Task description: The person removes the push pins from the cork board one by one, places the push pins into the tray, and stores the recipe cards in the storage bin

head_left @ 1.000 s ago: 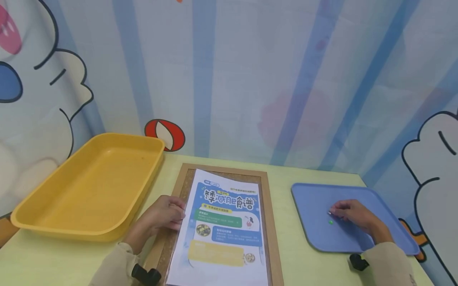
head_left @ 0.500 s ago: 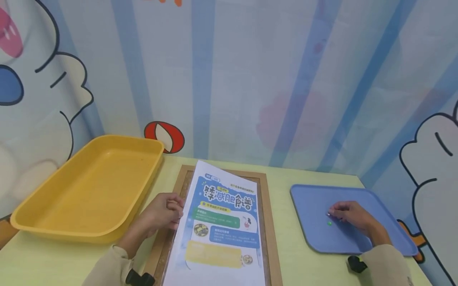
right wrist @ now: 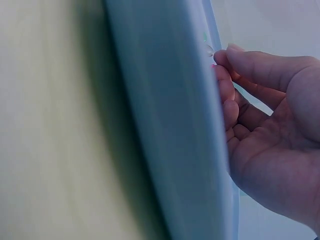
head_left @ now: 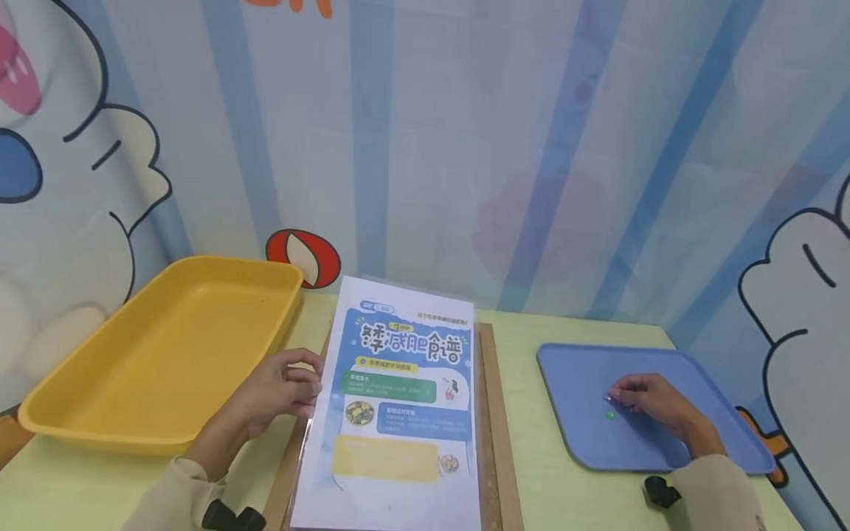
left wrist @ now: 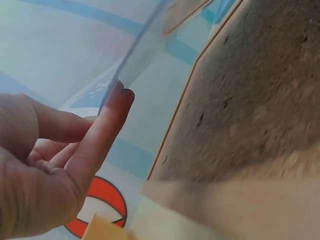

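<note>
My left hand (head_left: 282, 387) pinches the left edge of a printed poster sheet (head_left: 398, 413) between thumb and fingers. In the left wrist view, the clear sleeve edge (left wrist: 135, 50) around the sheet runs up from the fingertips. The sheet is tilted above a wood-framed cork board (left wrist: 250, 100), covering most of it in the head view. My right hand (head_left: 654, 402) is over the blue tray (head_left: 671, 361), thumb and forefinger together at a small clear push pin (right wrist: 209, 51). A small green piece (head_left: 610, 416) lies on the tray beside that hand; a pink speck (right wrist: 214, 65) shows by the fingers.
A deep yellow tray (head_left: 166, 354) stands on the left of the pale yellow table (head_left: 518, 369). Behind the table hangs a printed cloth backdrop (head_left: 425, 147). The blue tray lies at the right, apart from the board.
My left hand has lifted the poster's far end off the board and drawn it a little left and up. The right hand has stayed at the same spot on the blue tray.
</note>
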Available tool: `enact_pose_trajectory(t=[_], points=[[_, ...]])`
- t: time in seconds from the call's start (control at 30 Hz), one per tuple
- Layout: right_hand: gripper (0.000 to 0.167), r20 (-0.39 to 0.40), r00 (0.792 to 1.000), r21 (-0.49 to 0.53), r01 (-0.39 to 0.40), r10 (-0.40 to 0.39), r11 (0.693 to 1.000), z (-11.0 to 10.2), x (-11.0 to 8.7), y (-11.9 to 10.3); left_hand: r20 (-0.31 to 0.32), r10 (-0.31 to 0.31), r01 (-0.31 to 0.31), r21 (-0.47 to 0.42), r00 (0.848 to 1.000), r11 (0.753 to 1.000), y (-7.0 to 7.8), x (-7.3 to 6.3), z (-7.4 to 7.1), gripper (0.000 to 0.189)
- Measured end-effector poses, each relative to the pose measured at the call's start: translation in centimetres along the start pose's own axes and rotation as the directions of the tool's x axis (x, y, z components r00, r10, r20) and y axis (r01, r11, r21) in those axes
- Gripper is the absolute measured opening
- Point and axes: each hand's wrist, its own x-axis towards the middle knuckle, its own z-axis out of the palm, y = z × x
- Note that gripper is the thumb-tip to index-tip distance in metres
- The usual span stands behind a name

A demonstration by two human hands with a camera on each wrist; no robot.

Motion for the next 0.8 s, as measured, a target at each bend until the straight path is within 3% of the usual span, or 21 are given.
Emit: enact_pose_trajectory(t=[0.43,0.8], points=[[0.029,-0.013,1.0,0.005,-0.009,0.009,1.0,0.1,-0.2,0.0,-0.058,-0.016,0.021,0.086,0.998,0.996,1.0,-0.7,-5.1,0.028],[0.026,-0.044,0.999,0.006,-0.007,0.007,1.0,0.5,-0.9,-0.5,-0.082,0.015,0.007,0.262,0.997,0.965,1.4,-0.4,-11.8,0.033]])
